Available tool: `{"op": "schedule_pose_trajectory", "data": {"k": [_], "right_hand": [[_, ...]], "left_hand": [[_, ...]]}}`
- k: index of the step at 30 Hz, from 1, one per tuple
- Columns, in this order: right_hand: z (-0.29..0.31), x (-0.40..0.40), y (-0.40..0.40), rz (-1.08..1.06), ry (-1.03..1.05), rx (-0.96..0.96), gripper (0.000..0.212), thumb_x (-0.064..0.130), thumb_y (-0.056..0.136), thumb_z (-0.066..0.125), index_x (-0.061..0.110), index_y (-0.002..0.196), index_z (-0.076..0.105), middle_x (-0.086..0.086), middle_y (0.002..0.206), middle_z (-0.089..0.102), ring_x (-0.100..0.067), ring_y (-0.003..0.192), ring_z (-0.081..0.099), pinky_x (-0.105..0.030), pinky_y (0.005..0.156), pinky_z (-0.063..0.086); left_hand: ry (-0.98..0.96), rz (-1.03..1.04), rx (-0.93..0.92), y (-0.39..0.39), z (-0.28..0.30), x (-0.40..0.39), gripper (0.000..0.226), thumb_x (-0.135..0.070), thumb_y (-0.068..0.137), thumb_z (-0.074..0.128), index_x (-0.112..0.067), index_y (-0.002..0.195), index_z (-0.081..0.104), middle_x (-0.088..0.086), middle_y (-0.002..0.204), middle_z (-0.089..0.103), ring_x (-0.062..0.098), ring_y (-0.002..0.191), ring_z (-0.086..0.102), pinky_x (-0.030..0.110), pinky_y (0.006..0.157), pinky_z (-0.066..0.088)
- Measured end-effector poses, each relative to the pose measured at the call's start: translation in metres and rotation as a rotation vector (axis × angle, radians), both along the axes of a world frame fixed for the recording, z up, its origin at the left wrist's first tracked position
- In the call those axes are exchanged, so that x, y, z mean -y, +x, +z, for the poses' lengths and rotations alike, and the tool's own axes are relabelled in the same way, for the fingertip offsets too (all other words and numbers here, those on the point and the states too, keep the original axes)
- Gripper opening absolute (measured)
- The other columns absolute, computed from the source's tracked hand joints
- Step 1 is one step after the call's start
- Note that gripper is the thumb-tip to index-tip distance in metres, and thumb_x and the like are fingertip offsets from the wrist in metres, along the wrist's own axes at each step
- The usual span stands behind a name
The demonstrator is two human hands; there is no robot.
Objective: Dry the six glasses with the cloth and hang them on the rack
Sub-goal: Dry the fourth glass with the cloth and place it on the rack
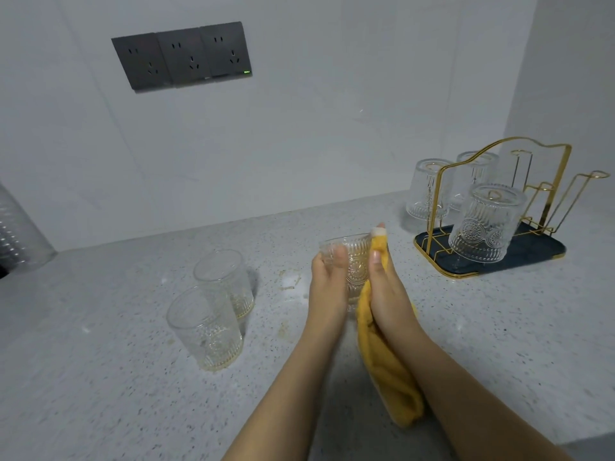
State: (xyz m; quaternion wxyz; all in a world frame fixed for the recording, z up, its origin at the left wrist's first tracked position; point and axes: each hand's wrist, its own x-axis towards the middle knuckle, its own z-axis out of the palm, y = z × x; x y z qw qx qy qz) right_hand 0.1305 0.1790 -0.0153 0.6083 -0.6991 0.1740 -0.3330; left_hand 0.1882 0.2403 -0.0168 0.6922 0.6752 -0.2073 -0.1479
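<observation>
My left hand [327, 287] grips a patterned clear glass [354, 261] held above the counter, mouth tilted away from me. My right hand [386, 287] presses a yellow cloth [392, 371] against the glass's right side; the cloth hangs down under my wrist. Two more glasses stand upright on the counter to the left, one nearer [206, 327] and one behind it [226, 281]. The gold wire rack [499, 181] on a dark tray [539, 251] stands at the right. It carries three upside-down glasses: front [482, 224], back left [427, 188], back right [476, 171].
A grey speckled counter [133, 377] meets a white wall with a row of dark power sockets [183, 56]. A ribbed clear object [16, 227] sits at the far left edge. Empty gold pegs [592, 181] stick up on the rack's right side. The counter's front edge shows at the bottom right.
</observation>
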Motion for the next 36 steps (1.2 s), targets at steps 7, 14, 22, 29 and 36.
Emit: {"op": "schedule_pose_trajectory", "data": {"k": [7,14,22,29,36], "right_hand": [[-0.006,-0.012,-0.001,0.091,-0.218,0.090,0.039,0.038,0.097,0.025,0.046,0.135,0.023,0.015,0.152,0.024,0.004,0.140,0.016,-0.020,0.115,0.014],[0.001,0.016,0.006,-0.009,0.388,-0.193,0.065,0.061,0.092,0.024,0.018,0.137,0.044,-0.008,0.139,0.048,-0.024,0.126,0.047,-0.044,0.110,0.033],[-0.002,-0.009,-0.006,0.116,-0.183,0.003,0.047,0.046,0.098,0.021,0.039,0.143,0.013,0.017,0.154,0.014,0.003,0.141,0.010,-0.017,0.113,0.010],[-0.003,-0.004,0.000,0.045,-0.250,0.069,0.043,0.043,0.096,0.024,0.045,0.138,0.016,0.021,0.152,0.015,0.004,0.141,0.010,-0.017,0.114,0.010],[-0.002,-0.003,-0.003,0.111,-0.057,-0.025,0.043,0.040,0.099,0.026,0.038,0.142,0.025,0.012,0.150,0.030,-0.004,0.138,0.027,-0.020,0.110,0.021]], "left_hand": [[-0.258,-0.096,-0.230,0.022,-0.002,-0.008,0.055,-0.050,0.083,0.068,-0.009,0.120,0.068,0.013,0.118,0.071,0.028,0.113,0.067,0.046,0.102,0.049],[-0.055,-0.100,-0.127,0.002,-0.006,0.001,0.039,-0.055,0.090,0.055,-0.027,0.118,0.057,-0.017,0.112,0.063,-0.009,0.098,0.061,0.010,0.080,0.047],[-0.099,0.069,-0.109,0.013,0.000,-0.008,0.074,-0.066,0.082,0.059,-0.008,0.127,0.056,0.015,0.128,0.063,0.013,0.101,0.065,0.019,0.076,0.052],[-0.171,-0.184,-0.128,0.008,-0.004,-0.010,0.045,-0.043,0.088,0.063,-0.015,0.122,0.066,0.004,0.116,0.073,0.018,0.110,0.068,0.035,0.094,0.054],[-0.371,-0.140,-0.416,0.015,-0.006,-0.003,0.063,-0.044,0.083,0.068,-0.005,0.131,0.058,0.016,0.123,0.068,0.030,0.115,0.065,0.043,0.100,0.050]]}}
